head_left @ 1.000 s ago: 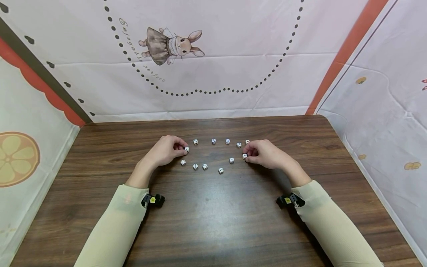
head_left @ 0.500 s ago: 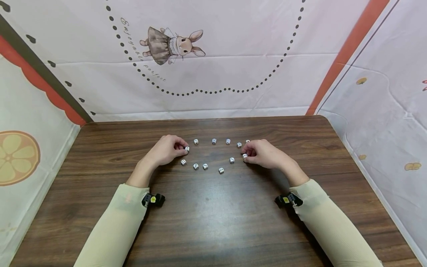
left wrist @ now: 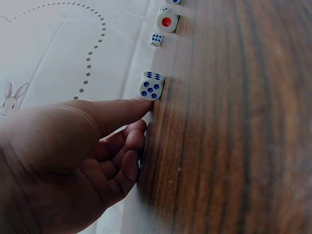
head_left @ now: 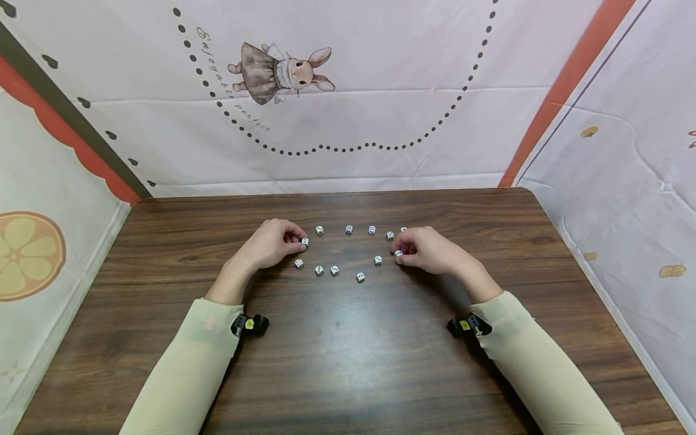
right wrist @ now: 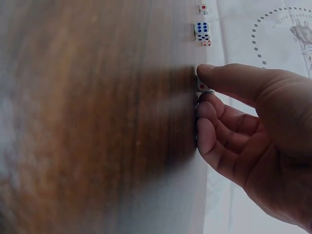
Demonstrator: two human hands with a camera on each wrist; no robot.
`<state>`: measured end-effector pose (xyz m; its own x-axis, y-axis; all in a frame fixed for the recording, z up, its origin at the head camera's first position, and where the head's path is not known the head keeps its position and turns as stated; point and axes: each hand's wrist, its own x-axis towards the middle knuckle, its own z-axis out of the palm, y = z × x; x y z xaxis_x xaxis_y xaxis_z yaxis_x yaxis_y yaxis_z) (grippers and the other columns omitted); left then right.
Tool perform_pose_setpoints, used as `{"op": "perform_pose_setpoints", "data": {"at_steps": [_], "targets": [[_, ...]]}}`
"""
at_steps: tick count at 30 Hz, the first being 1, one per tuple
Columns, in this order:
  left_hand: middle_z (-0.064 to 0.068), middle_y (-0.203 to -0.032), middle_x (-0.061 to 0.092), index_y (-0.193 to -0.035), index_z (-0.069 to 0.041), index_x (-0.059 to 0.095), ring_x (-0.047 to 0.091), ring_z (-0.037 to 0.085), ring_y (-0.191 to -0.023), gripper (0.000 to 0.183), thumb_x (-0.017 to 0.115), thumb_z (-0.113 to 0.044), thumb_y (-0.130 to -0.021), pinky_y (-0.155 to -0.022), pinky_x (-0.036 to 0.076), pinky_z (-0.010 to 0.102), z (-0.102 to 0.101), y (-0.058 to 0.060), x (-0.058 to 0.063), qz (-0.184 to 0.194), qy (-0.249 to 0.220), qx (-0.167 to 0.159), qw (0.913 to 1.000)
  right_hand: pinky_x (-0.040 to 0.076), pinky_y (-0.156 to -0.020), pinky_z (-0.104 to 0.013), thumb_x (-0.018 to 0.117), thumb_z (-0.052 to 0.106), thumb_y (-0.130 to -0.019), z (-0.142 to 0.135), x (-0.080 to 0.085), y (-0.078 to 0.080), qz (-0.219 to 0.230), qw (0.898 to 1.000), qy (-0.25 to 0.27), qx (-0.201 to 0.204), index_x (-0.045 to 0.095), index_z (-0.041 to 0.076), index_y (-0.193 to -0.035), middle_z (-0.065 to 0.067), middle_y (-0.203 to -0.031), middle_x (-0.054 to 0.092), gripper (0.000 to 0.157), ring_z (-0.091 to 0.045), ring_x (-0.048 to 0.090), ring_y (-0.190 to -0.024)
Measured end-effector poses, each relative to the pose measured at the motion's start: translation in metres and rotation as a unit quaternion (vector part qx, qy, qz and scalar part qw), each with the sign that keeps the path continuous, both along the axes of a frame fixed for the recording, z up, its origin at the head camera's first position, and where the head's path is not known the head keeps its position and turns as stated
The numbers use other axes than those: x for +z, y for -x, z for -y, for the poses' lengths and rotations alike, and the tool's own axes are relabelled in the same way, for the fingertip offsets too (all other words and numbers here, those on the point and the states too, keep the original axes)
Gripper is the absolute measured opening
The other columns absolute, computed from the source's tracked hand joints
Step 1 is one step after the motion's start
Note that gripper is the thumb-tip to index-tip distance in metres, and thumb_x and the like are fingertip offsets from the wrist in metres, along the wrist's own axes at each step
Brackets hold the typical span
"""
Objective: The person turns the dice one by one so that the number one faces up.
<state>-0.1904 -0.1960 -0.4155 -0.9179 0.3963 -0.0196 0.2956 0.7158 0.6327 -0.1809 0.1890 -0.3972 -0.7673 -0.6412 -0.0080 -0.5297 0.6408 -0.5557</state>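
Note:
My left hand [head_left: 274,243] holds a white die [head_left: 305,242] at its thumb and finger tips, on the left of a loose ring of dice. In the left wrist view, a die with blue pips [left wrist: 151,87] shows right at the thumb tip. On the ring's right side, my right hand [head_left: 429,250] pinches another white die [head_left: 399,254] between thumb and fingers. The right wrist view shows a red pip on this die [right wrist: 203,87], partly covered by the thumb. Both hands are low at the brown wooden table [head_left: 348,374], with the other fingers curled in.
Several loose white dice lie between the hands, among them a back die [head_left: 349,229], a front die [head_left: 360,277] and a left front die [head_left: 298,264]. One die [head_left: 403,229] sits just behind the right hand. A printed cloth [head_left: 380,72] hangs behind the table.
My right hand has shifted slightly left with its die. The left hand and the loose dice look unmoved, apart from a tiny shift of the whole view.

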Motion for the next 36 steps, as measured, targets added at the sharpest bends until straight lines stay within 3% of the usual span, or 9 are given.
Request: {"op": "perform_pose_setpoints", "data": {"at_steps": [20, 36], "targets": [[0.0, -0.085, 0.068, -0.107, -0.006, 0.08, 0.061, 0.017, -0.081, 0.013, 0.08, -0.013, -0.096, -0.076, 0.049, 0.035, 0.0001, -0.0008, 0.0005, 0.005, 0.002, -0.001, 1.0, 0.053, -0.077, -0.037, 0.079, 0.01, -0.096, -0.0003, 0.0005, -0.002, 0.033, 0.999, 0.008, -0.015, 0.076, 0.011, -0.104, 0.006, -0.086, 0.069, 0.009, -0.012, 0.063, -0.081], [0.0, -0.085, 0.069, -0.109, -0.006, 0.081, 0.062, 0.017, -0.082, 0.015, 0.08, -0.013, -0.096, -0.077, 0.049, 0.036, -0.0009, -0.001, 0.0027, 0.006, 0.005, 0.001, 1.0, 0.053, -0.077, -0.037, 0.079, 0.008, -0.095, -0.0021, 0.0029, -0.0039, 0.032, 0.999, 0.025, -0.011, 0.075, 0.012, -0.103, 0.006, -0.085, 0.07, 0.009, -0.013, 0.065, -0.081]]}}
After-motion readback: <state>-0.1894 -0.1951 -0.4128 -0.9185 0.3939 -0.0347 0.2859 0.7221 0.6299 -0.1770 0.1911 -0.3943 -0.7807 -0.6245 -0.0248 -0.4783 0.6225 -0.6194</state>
